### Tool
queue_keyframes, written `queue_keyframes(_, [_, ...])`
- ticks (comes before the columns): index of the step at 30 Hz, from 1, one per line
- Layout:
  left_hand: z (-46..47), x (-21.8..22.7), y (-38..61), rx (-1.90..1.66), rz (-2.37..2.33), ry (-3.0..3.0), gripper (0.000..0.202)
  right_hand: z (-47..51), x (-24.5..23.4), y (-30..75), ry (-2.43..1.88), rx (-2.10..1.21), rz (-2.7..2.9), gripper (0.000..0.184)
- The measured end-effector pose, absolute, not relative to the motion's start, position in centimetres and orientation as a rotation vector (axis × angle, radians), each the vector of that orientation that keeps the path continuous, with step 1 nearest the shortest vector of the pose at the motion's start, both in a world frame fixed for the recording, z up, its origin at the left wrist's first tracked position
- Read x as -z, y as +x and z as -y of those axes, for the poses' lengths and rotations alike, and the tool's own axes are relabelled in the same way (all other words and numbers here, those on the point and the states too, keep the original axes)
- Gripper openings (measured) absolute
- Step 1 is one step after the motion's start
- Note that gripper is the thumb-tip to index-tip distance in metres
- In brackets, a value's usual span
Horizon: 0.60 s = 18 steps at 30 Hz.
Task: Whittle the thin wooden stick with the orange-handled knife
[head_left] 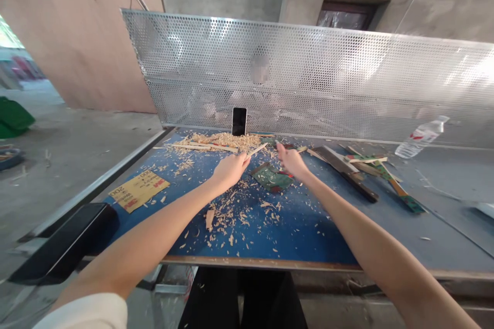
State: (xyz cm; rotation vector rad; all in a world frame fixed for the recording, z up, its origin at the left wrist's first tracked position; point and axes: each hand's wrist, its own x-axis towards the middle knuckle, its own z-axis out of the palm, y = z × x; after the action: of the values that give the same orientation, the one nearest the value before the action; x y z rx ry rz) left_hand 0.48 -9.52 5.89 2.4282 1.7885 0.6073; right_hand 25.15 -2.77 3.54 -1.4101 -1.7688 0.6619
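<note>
My left hand [230,170] is closed round a thin pale wooden stick [257,150], whose far end points up and to the right. Just right of the stick's tip, my right hand [292,161] has its fingers curled together; what they hold, if anything, I cannot make out. Below and between the hands lies a dark green piece of sheet or cloth [271,178]. Wood shavings [247,141] are heaped beyond the hands and scattered over the blue tabletop [301,231]. Thin wooden strips [204,147] rest along the heap's left part.
A phone [239,121] stands against the perforated metal screen [216,61]. Yellow sandpaper [139,190] lies left, near a black case [65,241]. To the right are a broad-bladed tool with a dark handle [360,186], painted wood strips [405,198] and a plastic bottle [420,137].
</note>
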Motion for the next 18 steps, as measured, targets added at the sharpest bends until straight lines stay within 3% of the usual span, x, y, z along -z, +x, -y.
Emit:
queue_keyframes(4, [9.6, -6.3, 0.3, -0.557, -1.855, 2.441, 0.044, 1.8, -4.2, 27.2, -1.462, -0.714, 1.592, 0.07])
queue_keyframes(13, [9.1, -5.9, 0.2, -0.518, -1.92, 2.53, 0.046, 6.8, -2.4, 20.3, -1.328, -0.677, 2.006, 0.07])
queue_keyframes(18, [9.6, -5.7, 0.9, -0.493, -1.862, 2.449, 0.042, 4.1, -2.9, 23.0, -1.446, -0.597, 1.992, 0.072])
